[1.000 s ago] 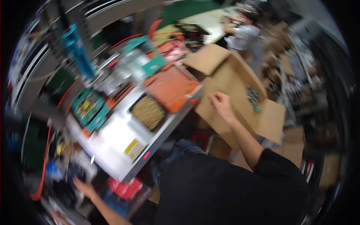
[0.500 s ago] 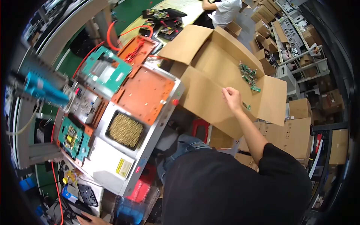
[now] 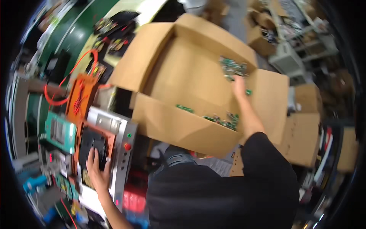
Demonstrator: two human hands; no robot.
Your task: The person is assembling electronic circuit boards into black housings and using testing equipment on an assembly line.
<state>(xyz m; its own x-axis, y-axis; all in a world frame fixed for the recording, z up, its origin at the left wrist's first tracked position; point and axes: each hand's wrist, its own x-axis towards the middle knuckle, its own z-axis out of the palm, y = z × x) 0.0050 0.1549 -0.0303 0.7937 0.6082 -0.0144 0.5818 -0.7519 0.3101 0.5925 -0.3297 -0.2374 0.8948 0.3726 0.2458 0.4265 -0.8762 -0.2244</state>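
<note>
Left hand: the left hand point(image 3: 98, 172) lies flat, palm down, on the dark plate of an orange fixture point(image 3: 94, 142). The fingers point(image 3: 92, 155) are spread and grip nothing. It looks like a steadying rest while the body leans the other way.

Right hand: the right hand point(image 3: 239, 84) reaches far into the big cardboard box point(image 3: 183, 126), arm stretched over its near wall. The fingertips are down among green circuit boards point(image 3: 232, 68) in the far corner. Whether they have closed on a board I cannot tell; the hand is blurred and seen from behind.

Box contents: mostly bare cardboard floor. One cluster of green boards sits just beyond the right fingertips. A second, looser scatter point(image 3: 225, 121) lies back toward the wrist against the near wall, and a single board point(image 3: 185, 109) is well off to the left of that arm.

Box placement: flaps folded out and open, set just beside the bench, so it can be reached from the seat, I judge.

Around the left fingers: a red round button point(image 3: 127, 146) on the grey metal panel point(image 3: 122, 152) just to their right. A teal device point(image 3: 60, 131) is off to their left. Orange cable point(image 3: 61, 100) loops farther ahead.
</note>
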